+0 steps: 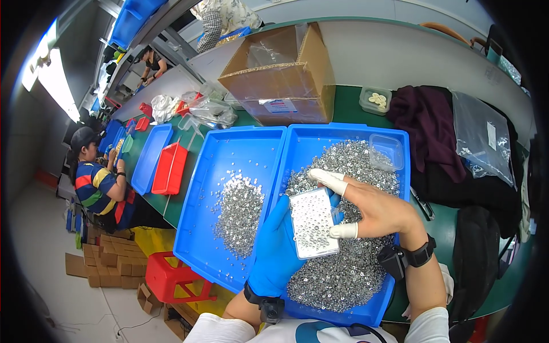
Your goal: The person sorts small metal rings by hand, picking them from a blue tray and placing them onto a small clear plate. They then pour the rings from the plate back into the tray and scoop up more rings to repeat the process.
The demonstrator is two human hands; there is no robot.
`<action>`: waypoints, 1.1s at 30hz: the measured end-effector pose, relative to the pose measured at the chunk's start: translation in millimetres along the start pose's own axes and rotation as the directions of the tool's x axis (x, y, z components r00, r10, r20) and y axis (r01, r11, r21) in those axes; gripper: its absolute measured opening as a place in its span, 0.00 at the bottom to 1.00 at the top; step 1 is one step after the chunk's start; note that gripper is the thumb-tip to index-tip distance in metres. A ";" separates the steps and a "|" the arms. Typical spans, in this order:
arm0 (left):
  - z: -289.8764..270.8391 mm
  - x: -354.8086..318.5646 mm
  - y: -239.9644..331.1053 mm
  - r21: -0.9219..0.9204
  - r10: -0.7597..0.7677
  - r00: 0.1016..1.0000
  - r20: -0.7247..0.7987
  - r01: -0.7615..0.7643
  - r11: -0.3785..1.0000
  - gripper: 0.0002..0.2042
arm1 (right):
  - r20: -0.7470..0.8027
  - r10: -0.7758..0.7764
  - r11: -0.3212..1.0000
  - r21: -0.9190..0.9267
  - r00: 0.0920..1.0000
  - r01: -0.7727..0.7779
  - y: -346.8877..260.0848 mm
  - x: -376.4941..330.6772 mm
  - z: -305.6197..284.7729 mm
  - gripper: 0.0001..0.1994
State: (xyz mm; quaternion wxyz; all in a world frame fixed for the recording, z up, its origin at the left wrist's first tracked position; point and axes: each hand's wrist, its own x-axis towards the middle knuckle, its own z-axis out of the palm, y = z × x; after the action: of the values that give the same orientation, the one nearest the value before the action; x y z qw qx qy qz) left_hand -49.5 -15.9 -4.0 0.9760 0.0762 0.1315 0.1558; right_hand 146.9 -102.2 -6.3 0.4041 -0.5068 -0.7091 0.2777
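Note:
My left hand [274, 246], in a blue glove, holds a flat clear tray [314, 223] tilted over the right blue bin, its fingertips showing past the tray's far side. Small metal rings lie across the tray's white surface. My right hand [374, 208], bare but for white finger cots on thumb and index finger, is spread at the tray's right side. Its thumb tip overlaps the tray's edge, and the index finger reaches past the top corner; the other fingers are mostly hidden. Beneath both hands, a heap of small metal rings [337, 286] fills much of the right blue bin [346, 130].
The left blue bin [197, 177] holds a smaller ring pile [237, 214]. A clear plastic box [386, 152] lies on the big heap. Behind stand a cardboard box [280, 86] and a tub of pale pieces [376, 100]. Dark cloth [426, 123] lies right; a co-worker [100, 177] sits left.

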 end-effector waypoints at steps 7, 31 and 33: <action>-1.7 0.3 0.7 -0.080 -0.019 1.000 0.024 0.021 0.997 0.27 | 0.015 0.023 1.000 -0.007 1.000 -0.022 1.7 0.5 2.9 0.43; 1.0 -1.5 -5.7 0.173 0.041 0.993 -0.110 -0.022 0.985 0.26 | -0.031 0.042 0.999 -0.031 0.999 -0.043 0.4 4.3 11.1 0.42; 2.3 -1.1 -6.0 0.191 0.048 0.990 -0.135 -0.021 0.981 0.25 | -0.035 0.044 0.999 -0.031 0.998 -0.045 -0.3 4.7 11.0 0.42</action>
State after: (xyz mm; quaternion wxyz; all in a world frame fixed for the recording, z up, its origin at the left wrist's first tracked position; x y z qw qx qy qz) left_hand -48.2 -22.2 -2.7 0.9500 0.1599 0.2120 0.1643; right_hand 136.7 -97.7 -10.4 0.4019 -0.5336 -0.6947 0.2667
